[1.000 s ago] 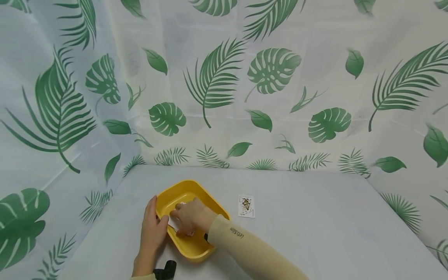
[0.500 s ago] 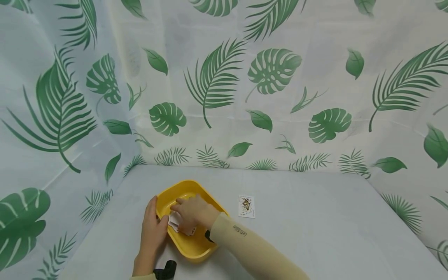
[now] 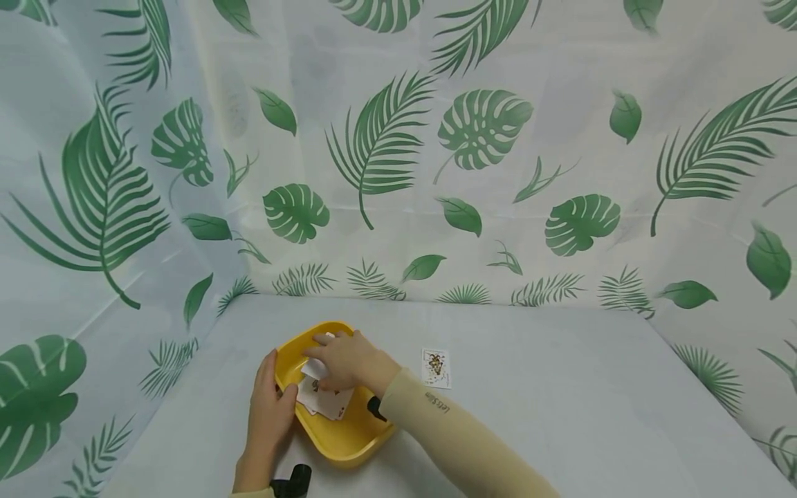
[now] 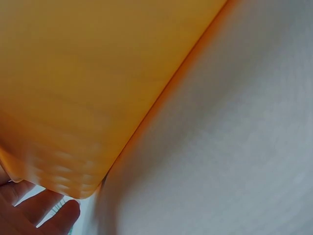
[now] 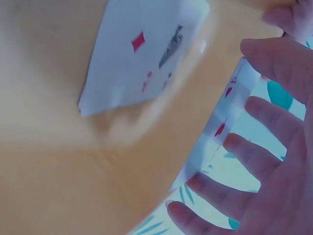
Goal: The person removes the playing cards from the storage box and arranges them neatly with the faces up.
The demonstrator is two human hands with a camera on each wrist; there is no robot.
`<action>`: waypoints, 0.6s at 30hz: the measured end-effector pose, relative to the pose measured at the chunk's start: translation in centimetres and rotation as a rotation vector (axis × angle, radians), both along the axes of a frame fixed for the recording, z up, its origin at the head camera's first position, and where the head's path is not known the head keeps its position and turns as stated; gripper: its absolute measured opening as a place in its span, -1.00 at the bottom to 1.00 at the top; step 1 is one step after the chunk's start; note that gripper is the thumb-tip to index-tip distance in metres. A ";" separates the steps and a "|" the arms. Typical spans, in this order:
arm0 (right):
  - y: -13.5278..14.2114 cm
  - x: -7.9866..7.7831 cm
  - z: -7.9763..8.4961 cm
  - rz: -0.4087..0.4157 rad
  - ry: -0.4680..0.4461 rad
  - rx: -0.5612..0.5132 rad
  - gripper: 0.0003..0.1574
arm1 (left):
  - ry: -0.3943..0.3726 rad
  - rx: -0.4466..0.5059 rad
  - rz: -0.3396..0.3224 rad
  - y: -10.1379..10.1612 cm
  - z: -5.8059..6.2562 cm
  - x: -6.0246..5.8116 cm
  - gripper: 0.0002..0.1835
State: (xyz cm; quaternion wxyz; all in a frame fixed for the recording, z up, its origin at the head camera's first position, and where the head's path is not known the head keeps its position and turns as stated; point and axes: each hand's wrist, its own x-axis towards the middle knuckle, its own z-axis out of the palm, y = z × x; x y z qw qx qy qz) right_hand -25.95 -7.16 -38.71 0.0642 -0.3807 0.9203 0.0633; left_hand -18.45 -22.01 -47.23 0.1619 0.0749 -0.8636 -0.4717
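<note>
My right hand (image 3: 349,360) is over the yellow plastic tray (image 3: 349,453), holding a playing card (image 5: 203,147) between thumb and fingertips. Red pips show on that card in the right wrist view. Below it, several overlapping playing cards (image 3: 326,403) lie face up in the tray; one with a red diamond (image 5: 146,63) shows close up. My left hand (image 3: 269,408) grips the tray's left side, thumb at the rim and fingers along the outer wall. The left wrist view shows its fingers (image 4: 63,215) at the tray's corner.
A joker card (image 3: 436,368) lies face up on the white table (image 3: 548,408), right of the tray. Leaf-printed white cloth (image 3: 398,159) stands behind and at both sides. Wrist straps with black cameras are on both wrists.
My right hand has lifted a card off the others in the tray and drawn it up, uncovering the faces beneath. The left hand and the tray stay nearly in place.
</note>
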 end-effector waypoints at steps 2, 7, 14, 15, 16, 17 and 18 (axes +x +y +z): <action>0.3 -0.1 0.3 0.016 0.014 -0.015 -0.18 | -0.003 0.000 0.002 0.0 0.0 0.0 -0.20; 1.1 -0.2 1.3 0.050 0.066 -0.014 -0.22 | 0.001 -0.002 0.007 0.1 0.1 0.1 -0.21; 2.3 0.4 2.5 0.083 0.100 -0.045 -0.25 | -0.008 0.006 0.012 0.2 0.1 0.1 -0.20; 2.6 0.5 2.7 0.089 0.108 -0.049 -0.25 | -0.008 0.007 0.013 0.2 0.1 0.1 -0.20; 2.8 0.5 2.9 0.095 0.116 -0.054 -0.25 | -0.009 0.008 0.013 0.2 0.1 0.1 -0.20; 3.1 0.6 3.0 0.103 0.125 -0.056 -0.26 | -0.012 0.009 0.015 0.2 0.1 0.1 -0.20; 3.3 0.7 3.2 0.110 0.134 -0.058 -0.26 | -0.014 0.011 0.016 0.3 0.2 0.1 -0.20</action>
